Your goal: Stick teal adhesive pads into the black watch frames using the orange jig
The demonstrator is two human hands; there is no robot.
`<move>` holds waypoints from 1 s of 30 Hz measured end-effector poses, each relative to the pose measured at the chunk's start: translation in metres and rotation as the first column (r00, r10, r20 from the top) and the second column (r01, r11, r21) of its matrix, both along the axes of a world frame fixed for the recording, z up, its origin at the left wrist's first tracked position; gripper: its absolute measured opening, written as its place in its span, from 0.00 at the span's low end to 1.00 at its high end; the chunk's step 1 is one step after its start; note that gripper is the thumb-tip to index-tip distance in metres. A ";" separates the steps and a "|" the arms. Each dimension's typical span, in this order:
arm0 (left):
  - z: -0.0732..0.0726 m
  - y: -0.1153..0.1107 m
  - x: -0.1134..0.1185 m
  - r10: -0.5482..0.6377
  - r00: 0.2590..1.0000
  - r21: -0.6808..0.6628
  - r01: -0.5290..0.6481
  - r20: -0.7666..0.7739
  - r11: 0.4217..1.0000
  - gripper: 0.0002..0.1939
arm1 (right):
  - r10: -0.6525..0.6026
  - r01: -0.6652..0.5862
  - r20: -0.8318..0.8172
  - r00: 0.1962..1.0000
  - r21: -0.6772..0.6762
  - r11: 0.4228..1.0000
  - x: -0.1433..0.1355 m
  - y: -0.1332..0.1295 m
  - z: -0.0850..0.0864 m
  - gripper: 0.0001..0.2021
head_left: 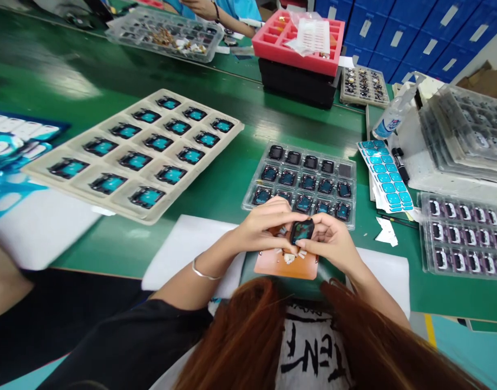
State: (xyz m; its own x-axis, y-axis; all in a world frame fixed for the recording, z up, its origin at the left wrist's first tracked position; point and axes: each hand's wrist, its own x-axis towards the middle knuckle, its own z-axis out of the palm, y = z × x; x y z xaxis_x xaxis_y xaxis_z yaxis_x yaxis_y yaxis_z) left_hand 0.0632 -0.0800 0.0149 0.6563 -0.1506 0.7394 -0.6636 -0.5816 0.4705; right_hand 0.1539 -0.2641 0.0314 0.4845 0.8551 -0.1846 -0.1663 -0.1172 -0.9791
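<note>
Both my hands hold one small dark square housing [301,231] with a teal-green face, over an orange plate [285,264] at the front edge of the table. My left hand [268,223] grips its left side, fingers along the top and thumb below. On the right side, my right hand [328,237] pinches it between thumb and fingers. Small whitish pieces [289,257] lie on the orange plate below my hands. Just beyond my hands is a clear plastic tray [248,190] with rows of similar dark housings; my left hand overlaps its near edge.
A beige tray [236,128] of teal-faced parts lies left. Farther back are a red bin [297,62] on a black box and a clear parts tray [122,33]. Teal sticker sheets [386,176], a bottle [390,120] and a tray [462,235] stand right. Another person's arm [234,23] shows behind.
</note>
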 end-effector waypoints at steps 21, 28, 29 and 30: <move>-0.010 0.002 0.006 -0.077 0.986 0.006 0.079 -0.146 0.997 0.29 | -0.126 0.125 0.039 0.991 0.021 0.992 -0.008 0.004 -0.002 0.19; -0.010 0.003 0.008 0.148 0.983 -0.022 -0.147 0.112 0.989 0.18 | -0.252 0.252 0.447 0.859 0.060 0.966 -0.008 -0.007 0.001 0.20; -0.009 0.003 0.008 0.167 0.976 -0.029 -0.164 0.143 0.986 0.17 | -0.233 0.235 0.417 0.879 0.048 0.971 -0.008 -0.008 0.000 0.20; -0.009 0.003 0.008 0.179 0.969 -0.034 -0.176 0.169 0.984 0.16 | -0.206 0.207 0.367 0.907 0.038 0.978 -0.008 -0.009 -0.001 0.21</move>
State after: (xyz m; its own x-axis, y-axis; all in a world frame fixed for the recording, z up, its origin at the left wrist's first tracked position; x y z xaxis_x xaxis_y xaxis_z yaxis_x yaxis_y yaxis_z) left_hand 0.0713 -0.0769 0.0059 0.5353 -0.0287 0.8442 -0.6221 -0.6894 0.3711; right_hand 0.1459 -0.2727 0.0308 0.6840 0.7284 0.0387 0.1840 -0.1210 -0.9755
